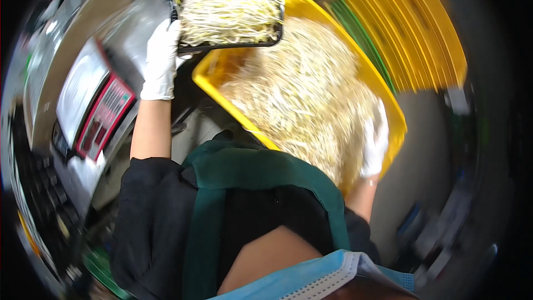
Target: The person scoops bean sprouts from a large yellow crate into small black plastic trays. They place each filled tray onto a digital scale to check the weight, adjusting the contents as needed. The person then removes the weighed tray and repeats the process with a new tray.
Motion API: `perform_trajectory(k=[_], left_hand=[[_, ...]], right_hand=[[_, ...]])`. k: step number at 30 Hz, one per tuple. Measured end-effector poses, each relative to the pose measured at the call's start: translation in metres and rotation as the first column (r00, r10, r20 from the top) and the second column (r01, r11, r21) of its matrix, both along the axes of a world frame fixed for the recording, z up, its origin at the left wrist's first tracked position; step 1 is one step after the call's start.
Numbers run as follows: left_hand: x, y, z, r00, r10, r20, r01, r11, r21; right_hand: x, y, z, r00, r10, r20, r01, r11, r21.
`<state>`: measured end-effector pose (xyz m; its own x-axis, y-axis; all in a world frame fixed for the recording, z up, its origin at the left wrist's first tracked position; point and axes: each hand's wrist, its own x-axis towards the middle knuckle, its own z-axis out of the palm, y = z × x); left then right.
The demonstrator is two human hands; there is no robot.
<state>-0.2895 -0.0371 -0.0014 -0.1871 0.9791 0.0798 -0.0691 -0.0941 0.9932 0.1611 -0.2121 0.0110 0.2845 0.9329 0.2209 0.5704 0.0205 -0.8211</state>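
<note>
My left hand (160,64), in a white glove, grips the left end of a black plastic tray (227,48). Bean sprouts (229,14) fill the tray, lying mostly lengthwise. The tray is held over the far left rim of a yellow plastic crate (237,114) heaped with loose bean sprouts (300,87). At the crate's right wall, my right hand (376,146), also gloved in white, reaches into the heap. Its thumb and fingers look apart against the sprouts, but blur hides whether any are held.
To the left, a digital scale (104,118) with a metal pan (83,81) and red-edged panel stands on a table. A cardboard box (68,54) with clear plastic is behind it. Stacked yellow crates (410,25) and a green crate edge (366,41) stand at the far right.
</note>
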Motion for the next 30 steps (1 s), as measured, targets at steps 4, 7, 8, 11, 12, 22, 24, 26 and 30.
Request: perform_trajectory(k=[4, 7, 8, 11, 12, 22, 24, 26, 30], left_hand=[[-0.145, -0.072, 0.037, 0.901, 0.432, 0.045, -0.432, 0.902, -0.023], [-0.229, -0.117, 0.047, 0.784, 0.621, 0.021, -0.618, 0.782, -0.085], [-0.255, -0.126, 0.047, 0.751, 0.659, 0.036, -0.657, 0.752, -0.058], [-0.339, -0.146, 0.040, 0.721, 0.690, -0.060, -0.692, 0.716, -0.091], [-0.347, -0.142, 0.033, 0.732, 0.679, -0.051, -0.680, 0.727, -0.095], [-0.442, -0.235, 0.025, 0.802, 0.579, -0.147, -0.597, 0.771, -0.222], [-0.443, -0.236, 0.026, 0.751, 0.628, -0.203, -0.658, 0.735, -0.164], [-0.431, -0.224, 0.021, 0.717, 0.620, -0.320, -0.656, 0.755, -0.007], [-0.371, -0.170, 0.056, 0.777, 0.379, -0.503, -0.336, 0.925, 0.178]], right_hand=[[-0.010, 0.008, -0.008, 0.995, 0.095, -0.004, -0.095, 0.995, -0.031], [-0.045, 0.034, -0.004, 0.993, 0.121, -0.015, -0.122, 0.990, -0.075], [-0.059, 0.049, -0.004, 0.984, 0.175, -0.013, -0.176, 0.984, -0.023], [-0.121, 0.088, 0.002, 0.962, 0.272, 0.000, -0.272, 0.961, 0.041], [-0.150, 0.097, 0.009, 0.950, 0.313, 0.013, -0.313, 0.949, 0.045], [-0.402, 0.149, 0.023, 0.772, 0.634, -0.042, -0.631, 0.773, 0.069], [-0.420, 0.160, 0.009, 0.720, 0.688, -0.085, -0.686, 0.725, 0.057], [-0.445, 0.173, 0.003, 0.634, 0.770, -0.071, -0.768, 0.638, 0.060], [-0.502, 0.195, -0.001, 0.535, 0.818, -0.209, -0.831, 0.554, 0.044]])
